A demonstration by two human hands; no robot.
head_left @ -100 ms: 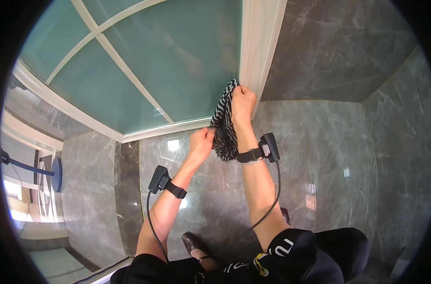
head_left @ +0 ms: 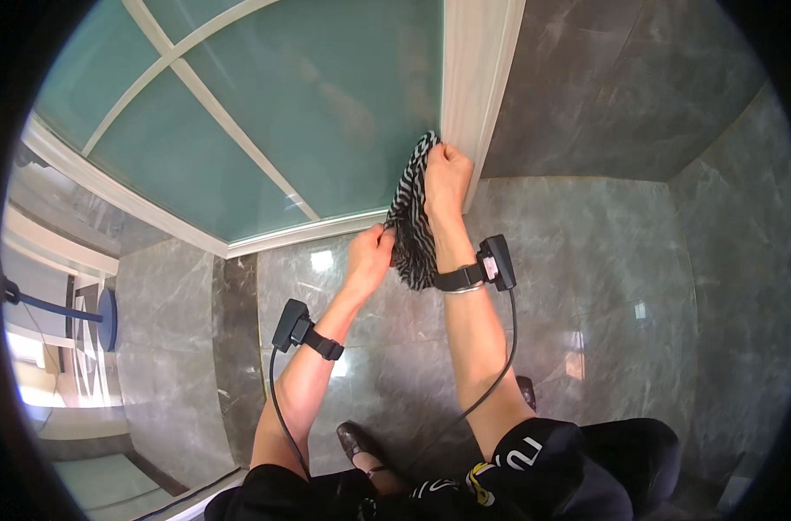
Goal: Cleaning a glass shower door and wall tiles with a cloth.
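A black-and-white striped cloth (head_left: pixel 410 230) hangs between my two hands at the lower corner of a glass door (head_left: pixel 326 104) with a white frame. My right hand (head_left: pixel 448 178) is closed on the cloth's upper end, against the white door edge (head_left: pixel 470 95). Lower and to the left, my left hand (head_left: pixel 369 258) pinches the cloth's side near the bottom rail (head_left: pixel 309 233). The cloth's lower part drapes loosely next to my right wrist. The fingertips of my right hand are partly hidden.
Grey marble tiles cover the floor (head_left: pixel 578 260), and a dark tiled wall (head_left: pixel 586 95) rises at the right. At the far left stands a round blue base (head_left: pixel 107 319) with a pole. Below me shows a brown shoe (head_left: pixel 354 441). Cables run from black wrist devices (head_left: pixel 497 262).
My right hand and the cloth's upper end have shifted slightly up along the door edge. My left hand has risen a little too, still pinching the cloth.
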